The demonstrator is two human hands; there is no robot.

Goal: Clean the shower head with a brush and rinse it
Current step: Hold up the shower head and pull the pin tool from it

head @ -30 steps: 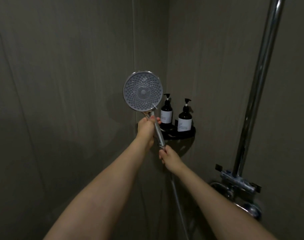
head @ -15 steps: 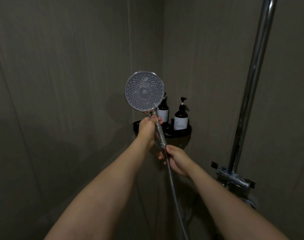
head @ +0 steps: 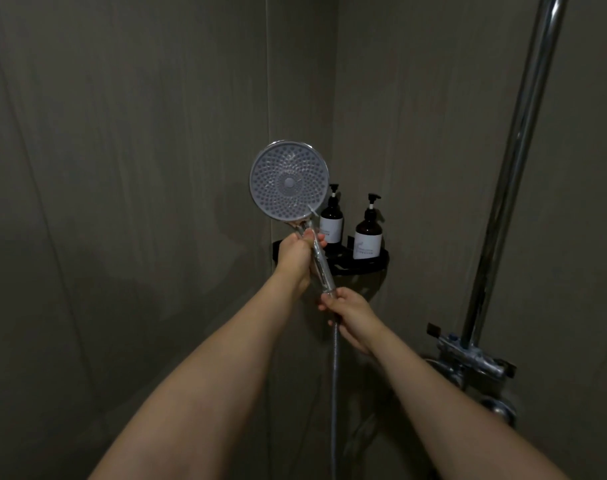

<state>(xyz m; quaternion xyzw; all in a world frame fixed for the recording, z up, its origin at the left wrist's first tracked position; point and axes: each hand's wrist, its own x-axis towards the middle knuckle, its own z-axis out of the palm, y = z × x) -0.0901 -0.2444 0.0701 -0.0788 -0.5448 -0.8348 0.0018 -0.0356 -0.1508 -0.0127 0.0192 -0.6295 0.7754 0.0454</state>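
Note:
A round grey shower head [head: 289, 182] with many nozzle dots faces me, held up in front of the corner of the shower. My left hand [head: 297, 255] is closed around the top of its chrome handle [head: 321, 263]. Just below, my right hand [head: 351, 314] grips the bottom end of the handle, where the metal hose [head: 334, 382] joins and hangs straight down. No brush is in view.
A black corner shelf [head: 371, 265] behind the handle carries two dark pump bottles [head: 368, 231] with white labels. A chrome riser pipe [head: 513, 161] runs up the right wall from the mixer valve [head: 471, 355]. Dark tiled walls close in on both sides.
My right hand has shifted slightly on the hose joint under the handle. The shower head stays upright in my left hand, almost unmoved; the view has drifted a little.

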